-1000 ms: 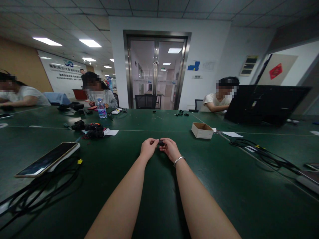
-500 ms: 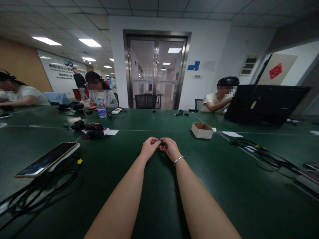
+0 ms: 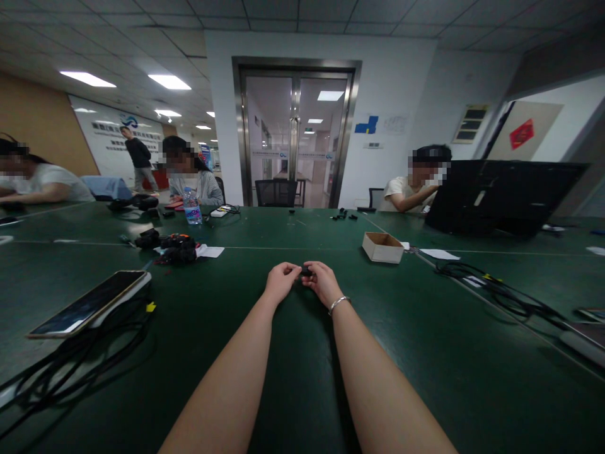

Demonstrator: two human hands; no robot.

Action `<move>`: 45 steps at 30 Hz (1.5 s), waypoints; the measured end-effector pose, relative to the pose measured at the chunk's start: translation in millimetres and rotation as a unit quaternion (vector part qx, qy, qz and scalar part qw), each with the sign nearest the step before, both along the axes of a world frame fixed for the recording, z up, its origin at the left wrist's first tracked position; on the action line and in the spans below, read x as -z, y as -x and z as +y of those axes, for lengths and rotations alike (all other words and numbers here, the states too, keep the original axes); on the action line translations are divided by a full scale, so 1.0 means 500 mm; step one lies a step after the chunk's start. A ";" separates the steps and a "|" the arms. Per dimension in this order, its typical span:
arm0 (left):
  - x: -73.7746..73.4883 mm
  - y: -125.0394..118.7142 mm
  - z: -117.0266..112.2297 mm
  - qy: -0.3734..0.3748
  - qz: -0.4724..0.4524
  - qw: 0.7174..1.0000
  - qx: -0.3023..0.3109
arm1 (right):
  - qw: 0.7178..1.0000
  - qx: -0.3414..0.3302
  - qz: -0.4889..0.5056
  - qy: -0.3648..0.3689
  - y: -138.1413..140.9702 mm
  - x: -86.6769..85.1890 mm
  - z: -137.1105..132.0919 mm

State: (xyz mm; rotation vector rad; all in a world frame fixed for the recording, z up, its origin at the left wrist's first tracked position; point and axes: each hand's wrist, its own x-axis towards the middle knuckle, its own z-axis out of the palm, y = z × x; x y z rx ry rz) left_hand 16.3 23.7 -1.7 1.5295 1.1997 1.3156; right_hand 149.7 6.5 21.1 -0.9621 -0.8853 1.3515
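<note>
1. The right hand, centre of the frame, grasps a small black piece between thumb and fingers. Its fingers cover much of the piece, so the exact shape cannot be told.
2. The left hand, just left of centre, has thumb and fingertips drawn together in a pinch at the piece's left end. Holding it from both sides probably keeps so small a thing steady and lets it be turned finely.
3. Both forearms reach up from the bottom edge over the green table; a silver bracelet circles the right wrist.
4. Right of centre, beyond the right hand, stands an open box, its inside partly in view. Its open top and nearness would make it easy to reach.
5. Farther up, small black parts lie loosely grouped, well apart from the hands.
6. At left, a phone lies tilted on a white object, above looped black cables; this seems simply set aside, leaving the middle to the hands.
7. Upper right, a co-worker sits partly behind a black monitor.
</note>
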 end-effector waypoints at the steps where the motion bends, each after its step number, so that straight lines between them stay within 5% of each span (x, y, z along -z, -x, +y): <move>1: -0.002 -0.001 -0.002 0.003 -0.006 1.000 0.001 | 1.000 0.001 -0.001 0.001 0.001 -0.001 0.000; 11: -0.007 0.002 -0.001 0.025 -0.038 0.999 -0.016 | 0.999 -0.031 -0.028 -0.022 -0.004 0.002 0.002; 15: -0.007 0.004 -0.001 0.033 -0.059 0.996 -0.065 | 0.982 -0.070 -0.165 -0.065 -0.005 0.005 0.012; 18: -0.006 0.002 -0.009 0.002 0.023 0.996 -0.087 | 0.948 -0.049 -0.296 -0.108 -0.006 0.011 0.020; 24: -0.016 -0.009 -0.036 -0.088 0.132 0.985 -0.060 | 0.932 -0.017 -0.342 -0.115 -0.003 0.017 0.010; 31: -0.032 -0.034 -0.072 -0.062 0.116 0.991 -0.014 | 0.879 0.048 -0.441 -0.173 0.000 -0.003 -0.028; 36: -0.023 -0.032 -0.070 0.009 0.080 0.996 0.046 | 0.910 0.004 -0.397 -0.123 -0.026 0.003 -0.053; 40: -0.087 0.020 -0.112 0.076 0.174 0.968 0.164 | 0.926 -0.113 -0.346 -0.103 -0.108 -0.014 -0.117; 45: -0.222 0.160 -0.304 0.125 0.341 0.918 0.159 | 0.898 -0.109 -0.421 -0.062 -0.300 -0.045 -0.242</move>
